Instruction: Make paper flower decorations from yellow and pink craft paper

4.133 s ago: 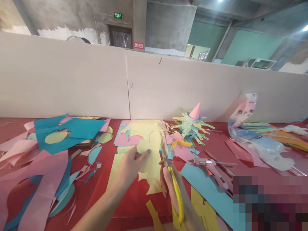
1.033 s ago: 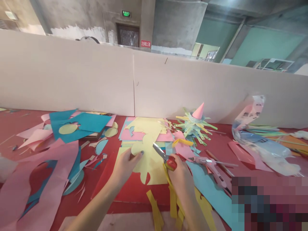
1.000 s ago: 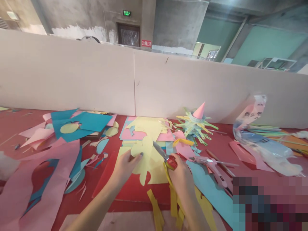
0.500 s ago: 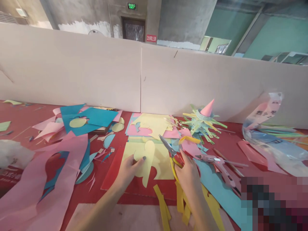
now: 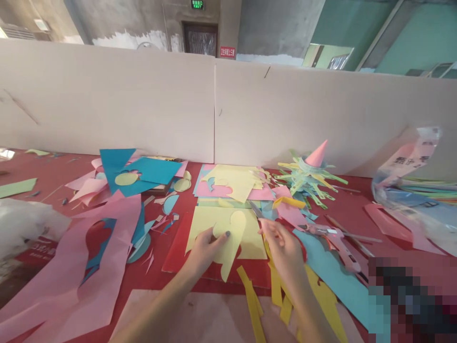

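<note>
Since the earlier frame, the cutout has been tilted farther right at its far end, and the scissors have been turned to point more away. At the near left, a white bag is seen, with pink paper strewn beside it and blue paper lying farther off. By the left hand, the cutout is pinched at its left side between thumb and fingers, above a yellow sheet and a red board. Just right of it, the scissors are held in the right hand, partly hidden by it; how firmly cannot be told. Farther right, a pink cone is set atop looped strips at the far side, and a glue gun is laid nearer.
</note>
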`<act>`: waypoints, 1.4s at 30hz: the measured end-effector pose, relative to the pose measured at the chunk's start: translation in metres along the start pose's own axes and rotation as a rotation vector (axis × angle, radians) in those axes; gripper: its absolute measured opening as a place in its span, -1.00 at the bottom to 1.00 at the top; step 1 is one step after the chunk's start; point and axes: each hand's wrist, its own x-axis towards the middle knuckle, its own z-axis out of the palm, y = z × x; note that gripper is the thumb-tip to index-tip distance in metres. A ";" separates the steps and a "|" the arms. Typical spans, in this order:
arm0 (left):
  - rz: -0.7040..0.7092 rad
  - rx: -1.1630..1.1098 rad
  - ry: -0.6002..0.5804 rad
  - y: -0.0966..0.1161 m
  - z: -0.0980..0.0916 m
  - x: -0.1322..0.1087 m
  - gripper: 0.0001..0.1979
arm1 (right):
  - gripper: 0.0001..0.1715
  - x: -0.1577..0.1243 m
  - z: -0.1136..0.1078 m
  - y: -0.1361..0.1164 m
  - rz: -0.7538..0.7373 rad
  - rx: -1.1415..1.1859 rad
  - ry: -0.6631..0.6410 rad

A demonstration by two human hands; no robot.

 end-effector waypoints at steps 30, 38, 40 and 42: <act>0.124 0.430 0.059 0.000 -0.002 -0.007 -0.71 | -0.46 -0.005 0.027 0.010 0.056 0.615 -0.250; 0.176 0.497 0.101 0.007 -0.002 -0.011 -0.72 | -0.82 -0.001 0.024 0.012 0.196 0.505 -0.248; 0.199 0.468 0.118 0.007 -0.003 -0.009 -0.67 | -0.80 0.001 0.023 0.013 0.207 0.478 -0.263; 0.227 0.424 0.143 0.006 -0.005 -0.008 -0.61 | -0.74 0.003 0.022 0.014 0.207 0.465 -0.276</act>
